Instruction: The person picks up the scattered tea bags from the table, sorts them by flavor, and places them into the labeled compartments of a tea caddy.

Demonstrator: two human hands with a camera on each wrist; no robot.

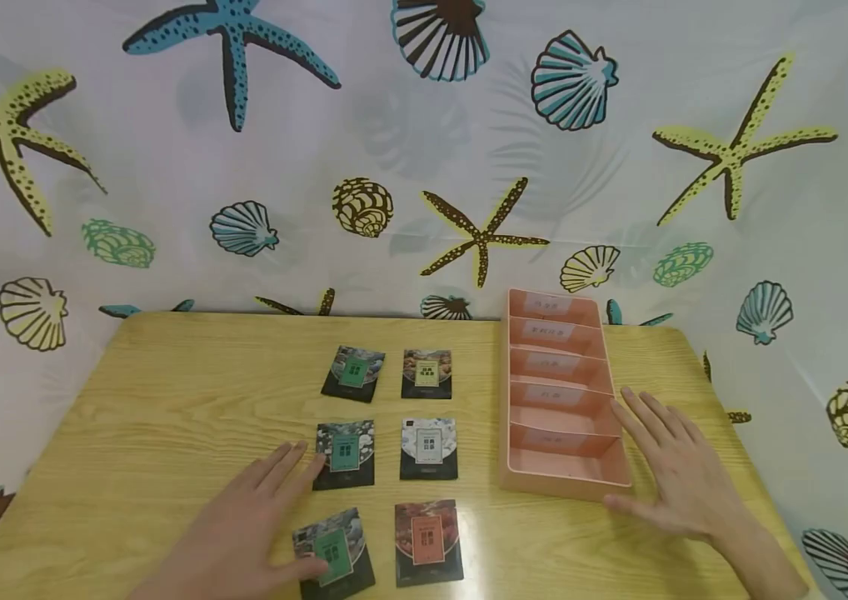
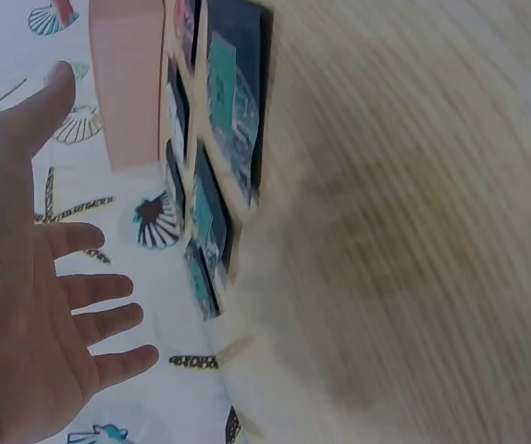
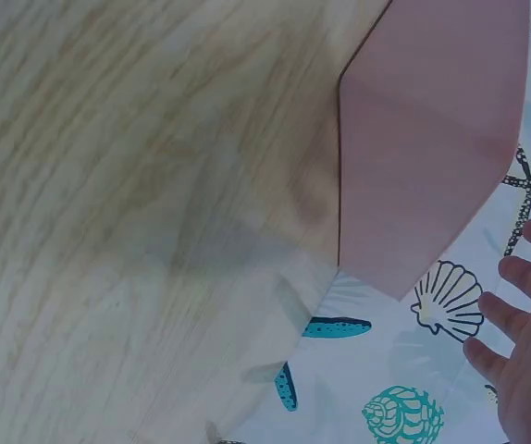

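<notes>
Basically, L grip (image 1: 244, 518) is spread, fingers loosely straight, nothing in it: thumb over btm-left green packet (image 1: 338, 543), fingertips at left edge of mid-left green packet (image 1: 345, 454); can't tell if either's touched. R grip (image 1: 675, 473) also spread, nothing in it, fingertips at right side of pink box (image 1: 544, 483), contact unclear too. Step in hand, my read: pre-pickup, hands poised, all six pkts lying on bench (image 1: 154, 400). Next move prob calls for thumb + fingers pinching one pkt by its edge, as they look thin & flat, w/ R grip maybe steadying the box. Rest of left col: top green packet (image 1: 354, 372), a bit askew. Right col, near to far: red packet (image 1: 429, 542), white packet (image 1: 428, 450), yellow-label packet (image 1: 427, 373), none touching. Box sits just right of that col, lengthwise away from the person, 5 compartments in a row, pale label in ea.; writing too small to read. Behind bench: white cloth (image 1: 304, 167) w/ shells & starfish.
</notes>
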